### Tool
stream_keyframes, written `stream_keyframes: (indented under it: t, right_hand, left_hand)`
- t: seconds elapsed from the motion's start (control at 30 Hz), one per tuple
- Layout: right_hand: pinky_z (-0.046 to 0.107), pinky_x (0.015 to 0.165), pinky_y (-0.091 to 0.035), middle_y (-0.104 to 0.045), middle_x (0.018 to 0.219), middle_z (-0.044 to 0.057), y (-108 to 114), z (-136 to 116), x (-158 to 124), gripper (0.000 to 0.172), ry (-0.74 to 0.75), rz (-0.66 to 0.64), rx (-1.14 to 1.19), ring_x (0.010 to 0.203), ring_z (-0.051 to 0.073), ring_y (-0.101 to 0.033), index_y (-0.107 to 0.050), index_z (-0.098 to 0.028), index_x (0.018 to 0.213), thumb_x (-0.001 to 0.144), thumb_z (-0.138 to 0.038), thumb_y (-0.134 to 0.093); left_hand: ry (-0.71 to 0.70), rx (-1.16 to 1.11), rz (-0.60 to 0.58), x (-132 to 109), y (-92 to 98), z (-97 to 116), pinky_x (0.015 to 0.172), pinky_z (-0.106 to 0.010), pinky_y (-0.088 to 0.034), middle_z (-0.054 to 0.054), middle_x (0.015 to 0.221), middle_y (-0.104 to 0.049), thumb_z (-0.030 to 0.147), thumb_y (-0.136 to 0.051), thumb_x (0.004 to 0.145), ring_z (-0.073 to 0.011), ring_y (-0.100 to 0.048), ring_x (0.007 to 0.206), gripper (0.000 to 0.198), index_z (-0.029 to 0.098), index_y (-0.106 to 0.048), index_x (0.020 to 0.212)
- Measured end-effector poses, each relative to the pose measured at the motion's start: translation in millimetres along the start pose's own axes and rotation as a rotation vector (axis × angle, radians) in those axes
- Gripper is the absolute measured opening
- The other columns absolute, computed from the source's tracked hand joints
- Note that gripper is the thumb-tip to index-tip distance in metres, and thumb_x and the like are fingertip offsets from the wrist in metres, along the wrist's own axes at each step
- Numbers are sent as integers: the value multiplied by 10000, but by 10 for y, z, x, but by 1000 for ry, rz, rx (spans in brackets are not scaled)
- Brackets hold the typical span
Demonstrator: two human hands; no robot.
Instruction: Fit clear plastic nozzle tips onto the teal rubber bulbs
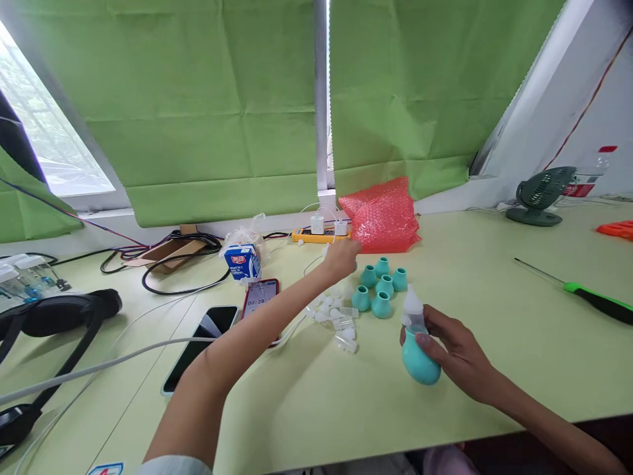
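Observation:
My right hand (452, 349) is wrapped round a turquoise bulb (420, 361) that has a white tapered nozzle (413, 305) pointing up. My left hand (342, 258) is stretched forward over the table, behind the small parts and near the red bubble-wrap bag. Its fingers curl downward, and their tips and anything in them are hidden. Several small turquoise pots (381, 304) with open tops stand in a cluster between my hands. Left of them lie several small white pieces (326, 309) and clear plastic tubes (346, 340).
A red bubble-wrap bag (383, 221) and a power strip (304, 235) are at the back. Two phones (200, 343) and a milk box (243, 262) lie left, among cables. At the right are a screwdriver (578, 290) and a small fan (541, 191).

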State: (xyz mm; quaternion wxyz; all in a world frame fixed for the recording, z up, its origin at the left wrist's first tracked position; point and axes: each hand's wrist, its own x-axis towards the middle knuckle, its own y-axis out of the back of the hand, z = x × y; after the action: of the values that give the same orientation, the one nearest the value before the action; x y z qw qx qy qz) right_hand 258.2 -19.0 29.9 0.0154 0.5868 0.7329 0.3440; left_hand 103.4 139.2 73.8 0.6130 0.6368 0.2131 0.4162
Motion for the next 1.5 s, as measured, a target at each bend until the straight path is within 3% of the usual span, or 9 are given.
stream_keyframes:
  t: [0.17,0.43,0.57,0.7,0.8,0.93,1.1,1.27,1.5]
  right_hand:
    - [234,597,-381,-488,738,10,-29,-36,-25,203,-88,-77,31,655,127,-459,-439,-190,834,849,-365,-339]
    - [227,597,-366,-500,738,7,-314,-39,148,217,-47,-128,50,648,123,-448,-448,-179,818,854,-353,-323]
    - [227,577,-361,-483,667,-2,-487,-20,238,224,53,-184,40,596,114,-423,-444,-175,769,861,-322,-301]
    - [247,598,-371,-506,653,8,-609,7,215,195,168,-233,-35,594,127,-440,-473,-179,787,824,-340,-369]
    - [269,649,-374,-532,693,27,-658,19,199,197,165,-214,-5,650,145,-466,-500,-177,807,795,-361,-429]
    - [244,558,-380,-528,684,27,-699,52,250,249,-62,-295,406,596,122,-477,-498,-165,823,838,-378,-371]
    - [230,448,-376,-519,640,10,-757,111,314,295,-269,-285,875,470,104,-493,-452,-156,955,849,-406,-338]
    - [214,367,-360,-529,546,2,-851,120,337,319,-392,-272,1047,374,104,-484,-465,-148,816,843,-428,-314]
    - [199,325,-351,-531,497,2,-905,125,344,364,-400,-241,1047,338,103,-480,-437,-144,707,824,-474,-336]
  left_hand:
    - [-29,13,-75,51,-199,-52,731,-364,-458,-75,1034,-531,249,-485,817,-186,-541,880,247,138,-500,1037]
    - [-9,-105,104,-690,243,212,511,-219,-344,-9,632,-571,368,-218,882,-123,-511,588,407,157,-551,779]
    - [-2,-428,-96,-1117,288,217,414,-217,-203,41,406,-331,495,-318,805,-78,-306,396,498,158,-370,442]
    - [78,-967,-403,-1196,237,58,372,-207,-214,69,381,-236,530,-217,808,-58,-229,340,504,186,-264,443]
    - [180,-920,-193,-1140,178,-77,389,-208,-267,65,402,-292,515,-175,823,-78,-300,349,476,187,-323,511]
    - [128,-288,53,-1135,-13,-206,514,-245,-379,4,652,-515,388,-469,771,-160,-520,593,222,180,-488,844]
    - [80,-261,46,-1230,-223,-242,647,-295,-443,-63,938,-519,221,-504,763,-174,-552,737,276,182,-465,1033]
    - [-50,-372,402,-1401,-188,-121,657,-276,-456,-68,830,-545,173,-422,799,-163,-537,775,163,155,-554,895]
    - [-278,-404,537,-1530,-219,-20,605,-275,-454,-74,828,-563,151,-538,753,-149,-501,740,281,166,-530,1033]
